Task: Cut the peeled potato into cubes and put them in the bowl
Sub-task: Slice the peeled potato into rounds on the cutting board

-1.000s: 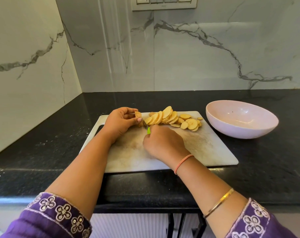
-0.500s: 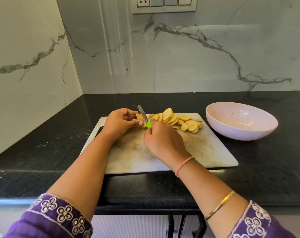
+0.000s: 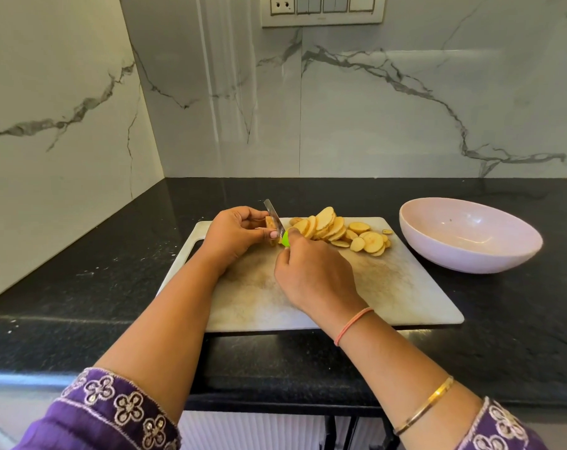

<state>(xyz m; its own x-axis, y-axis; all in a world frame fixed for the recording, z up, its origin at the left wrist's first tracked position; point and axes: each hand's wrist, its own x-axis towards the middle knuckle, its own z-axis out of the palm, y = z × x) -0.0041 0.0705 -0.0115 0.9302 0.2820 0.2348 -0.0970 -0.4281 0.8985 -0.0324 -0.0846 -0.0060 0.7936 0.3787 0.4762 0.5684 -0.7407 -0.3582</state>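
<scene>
Raised since a second ago, when it was sunk out of sight between the hands, the blade of the knife (image 3: 273, 216) is now seen slanting up and away from the person. A veined marble wall (image 3: 373, 125) is set behind a black stone counter (image 3: 519, 319), and a switch plate (image 3: 321, 9) is mounted high on it. A pale, stained cutting board (image 3: 405, 287) is laid flat on the counter, close to its front edge. A pink bowl (image 3: 454, 254) is placed upright on the counter just beside the board's right edge. The right hand (image 3: 314, 277) is closed round the knife, so that only a little of the green handle (image 3: 285, 239) is shown. The left hand (image 3: 233, 235) is curled, and the potato end (image 3: 270, 222) is pinched between its thumb and fingers at the far left of the board, touching the blade. Round slices (image 3: 327, 227) are fanned in a leaning row and a loose heap on the far part of the board, between the knife and the bowl
</scene>
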